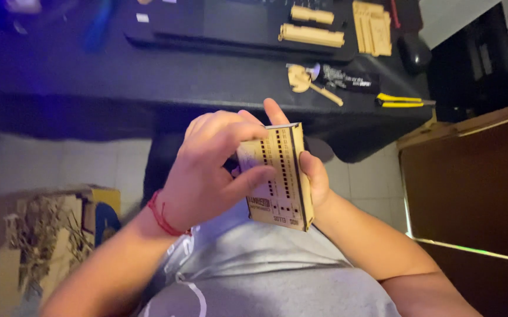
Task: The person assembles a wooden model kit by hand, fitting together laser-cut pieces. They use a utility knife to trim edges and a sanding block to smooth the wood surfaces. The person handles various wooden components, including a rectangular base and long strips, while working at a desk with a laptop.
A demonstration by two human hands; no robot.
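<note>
Grey shirt fabric (266, 276) fills the bottom of the view, nearest the camera, with both forearms rising from it toward a laser-cut wooden box (280, 176) held in front of the chest.

Left hand (207, 170): curled over the box from its left side, fingers bent across the upper edge, thumb pressed on the perforated face. Closed on the box. A red cord bracelet (160, 214) circles the wrist.

Right hand (315, 173): behind and to the right of the box, palm cupping its far side, one fingertip showing above the top edge. It grips the box; how far the hidden fingers wrap cannot be told.

Relation of note: the box sits between the two hands, its long axis running near vertical and tilted slightly, top edge away from the body. The slotted face is turned toward the left hand, which covers more of it than the right.

Beyond the hands, on a dark desk (178, 76): loose wooden parts (311, 35), a stack of wooden panels (372, 26), and a yellow utility knife (399, 101), all well apart from the hands. A cardboard carton (48, 235) stands below the left forearm.
</note>
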